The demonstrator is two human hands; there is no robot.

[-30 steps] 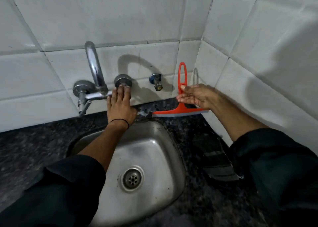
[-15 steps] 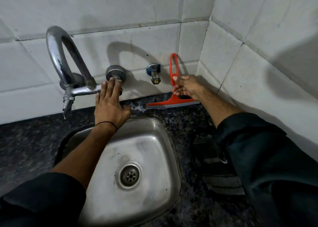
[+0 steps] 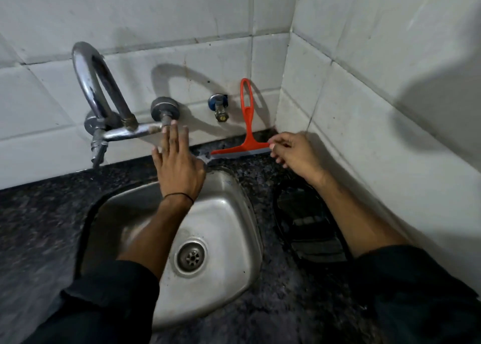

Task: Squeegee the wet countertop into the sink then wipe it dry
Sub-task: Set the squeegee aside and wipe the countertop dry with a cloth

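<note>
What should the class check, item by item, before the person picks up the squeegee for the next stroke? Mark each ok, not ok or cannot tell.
1. Squeegee within reach, propped against the back wall tiles: ok.
2. Right hand gripping it: not ok, fingers loose beside the blade end.
3. Left hand clear of the blade's path: not ok, it hovers over the sink's back rim.
4. Sink basin free to take water: ok.
5. Tap shut off: cannot tell.
6. Drying cloth at hand: cannot tell.

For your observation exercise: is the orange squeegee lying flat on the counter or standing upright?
Upright. The squeegee stands with its blade on the dark countertop and its looped handle up against the tiled wall. Neither hand grips it.
</note>
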